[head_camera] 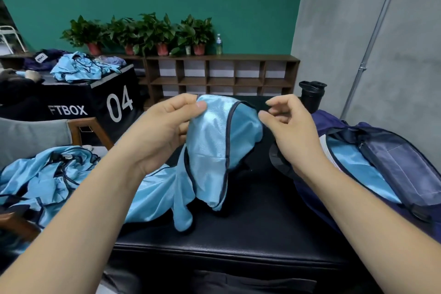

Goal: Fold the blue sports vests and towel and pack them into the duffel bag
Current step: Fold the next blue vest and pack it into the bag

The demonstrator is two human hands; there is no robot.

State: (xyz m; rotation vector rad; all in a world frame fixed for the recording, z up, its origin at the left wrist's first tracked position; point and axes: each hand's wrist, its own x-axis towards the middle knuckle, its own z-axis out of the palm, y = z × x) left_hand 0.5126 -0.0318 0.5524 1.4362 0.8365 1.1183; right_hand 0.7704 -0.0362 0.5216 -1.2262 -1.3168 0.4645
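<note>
While my left grip [164, 126] pinches a blue vest [214, 150] over the table [262, 227], my right grip [291, 126] curled beside it, hold unclear, blue fabric [353, 167] already lies in the duffel bag [391, 164]; a heap of vests [43, 181] waits unfolded.

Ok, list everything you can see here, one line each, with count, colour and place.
held vest: one, light blue, raised over the bench.
vest piles: two, light blue, near left and on the black 04 box.
duffel bag: one, navy, open, right.
bench: one, black, centre.
potted plants: about five, green, on the shelf.
shelf: one, brown, back wall.
shaker bottle: one, black, behind bag.
left grip: one, bare, pinching held vest.
right grip: one, bare, pinching its trim.
</note>
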